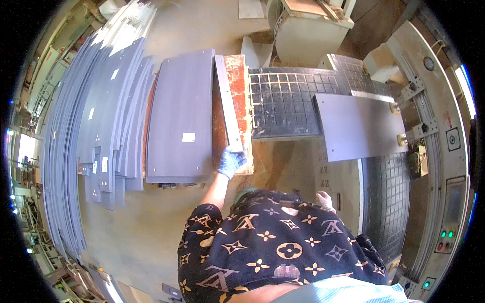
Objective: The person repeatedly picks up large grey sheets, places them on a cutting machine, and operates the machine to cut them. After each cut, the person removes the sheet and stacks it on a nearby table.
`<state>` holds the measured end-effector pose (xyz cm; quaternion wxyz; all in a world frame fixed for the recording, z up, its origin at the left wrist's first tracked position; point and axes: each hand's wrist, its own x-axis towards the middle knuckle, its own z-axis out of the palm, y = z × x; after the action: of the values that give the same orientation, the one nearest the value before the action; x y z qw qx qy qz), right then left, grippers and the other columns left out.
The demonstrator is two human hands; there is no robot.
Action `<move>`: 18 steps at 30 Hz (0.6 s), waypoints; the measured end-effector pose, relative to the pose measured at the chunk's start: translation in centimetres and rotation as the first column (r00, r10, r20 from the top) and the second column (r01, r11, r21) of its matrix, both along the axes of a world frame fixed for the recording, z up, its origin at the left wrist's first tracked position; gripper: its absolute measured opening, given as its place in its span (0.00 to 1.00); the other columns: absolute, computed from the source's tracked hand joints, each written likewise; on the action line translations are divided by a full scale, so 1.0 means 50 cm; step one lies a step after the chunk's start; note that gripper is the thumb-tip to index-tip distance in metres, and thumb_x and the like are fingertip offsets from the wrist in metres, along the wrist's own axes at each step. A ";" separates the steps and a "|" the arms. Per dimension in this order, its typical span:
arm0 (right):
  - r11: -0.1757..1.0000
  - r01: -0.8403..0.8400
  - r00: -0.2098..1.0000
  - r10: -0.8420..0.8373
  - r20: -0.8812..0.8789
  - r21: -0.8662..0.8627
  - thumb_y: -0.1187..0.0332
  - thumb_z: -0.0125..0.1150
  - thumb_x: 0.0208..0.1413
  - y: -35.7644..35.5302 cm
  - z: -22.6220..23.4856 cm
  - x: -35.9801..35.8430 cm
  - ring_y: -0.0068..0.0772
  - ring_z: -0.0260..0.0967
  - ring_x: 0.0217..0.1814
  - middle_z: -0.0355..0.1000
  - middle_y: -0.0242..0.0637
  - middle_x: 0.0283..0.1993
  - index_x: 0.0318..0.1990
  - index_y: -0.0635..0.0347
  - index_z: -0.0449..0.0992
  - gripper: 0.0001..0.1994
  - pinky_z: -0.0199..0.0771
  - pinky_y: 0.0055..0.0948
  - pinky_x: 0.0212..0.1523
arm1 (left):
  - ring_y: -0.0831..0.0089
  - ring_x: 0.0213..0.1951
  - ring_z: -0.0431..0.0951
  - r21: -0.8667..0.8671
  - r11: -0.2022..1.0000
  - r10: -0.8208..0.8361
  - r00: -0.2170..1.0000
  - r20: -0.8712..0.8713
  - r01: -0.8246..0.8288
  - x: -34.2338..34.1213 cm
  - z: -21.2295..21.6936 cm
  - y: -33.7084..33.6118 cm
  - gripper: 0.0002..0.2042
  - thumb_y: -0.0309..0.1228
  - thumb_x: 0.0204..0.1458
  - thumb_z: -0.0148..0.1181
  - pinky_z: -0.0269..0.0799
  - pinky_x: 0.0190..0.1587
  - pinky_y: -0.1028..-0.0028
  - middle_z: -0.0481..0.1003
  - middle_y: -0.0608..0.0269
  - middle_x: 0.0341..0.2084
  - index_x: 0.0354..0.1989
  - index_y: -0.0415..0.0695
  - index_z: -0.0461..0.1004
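Observation:
My left hand (231,162), in a blue glove, is closed around the near end of a narrow grey strip of board (227,101) with small holes. The strip lies lengthwise on a worn red-brown base (236,76), just right of a stack of wide grey panels (182,116). My right hand (326,201), in a pale glove, hangs near the machine's side with nothing visible in it; its fingers look loosely extended. A grey panel (361,126) with small holes rests on the machine's black gridded table (288,101), its right edge by the clamps.
Long grey boards (101,116) are piled at the left, with white ones (126,25) at their far end. The machine's pale beam (439,151) runs down the right side, with lit green buttons (447,234). A white machine housing (308,40) stands at the back.

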<state>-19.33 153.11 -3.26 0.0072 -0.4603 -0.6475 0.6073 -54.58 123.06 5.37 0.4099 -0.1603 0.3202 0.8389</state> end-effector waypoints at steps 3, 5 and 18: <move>0.998 -0.036 0.998 0.038 0.043 -0.050 0.69 0.56 0.48 -0.028 -0.027 -0.001 0.21 0.65 0.30 0.70 0.33 0.33 0.40 0.63 0.70 0.12 0.66 0.20 0.30 | 0.67 0.25 0.75 0.040 0.999 0.003 0.998 0.066 -0.006 -0.007 -0.025 -0.042 0.24 0.49 0.45 0.49 0.74 0.30 0.63 0.74 0.57 0.31 0.40 0.40 0.68; 0.991 -0.110 0.985 0.100 0.138 0.073 0.67 0.56 0.48 -0.042 -0.068 -0.010 0.23 0.66 0.35 0.71 0.35 0.34 0.39 0.65 0.71 0.13 0.66 0.22 0.37 | 0.69 0.27 0.76 0.043 0.999 0.000 0.996 0.089 -0.004 -0.022 -0.021 -0.065 0.24 0.52 0.46 0.47 0.74 0.31 0.64 0.74 0.57 0.32 0.40 0.41 0.67; 0.955 -0.240 0.946 0.270 -0.177 0.176 0.65 0.54 0.50 -0.113 -0.149 -0.131 0.23 0.65 0.31 0.69 0.31 0.36 0.42 0.60 0.71 0.13 0.67 0.22 0.30 | 0.71 0.27 0.74 -0.299 0.941 -0.207 0.967 -0.150 0.155 -0.027 0.023 -0.166 0.16 0.41 0.49 0.49 0.74 0.32 0.66 0.74 0.58 0.29 0.37 0.40 0.68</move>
<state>-25.89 147.44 -10.70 0.0283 -0.3074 -0.7420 0.5951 -55.92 114.78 6.53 0.4278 -0.1112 0.4867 0.7535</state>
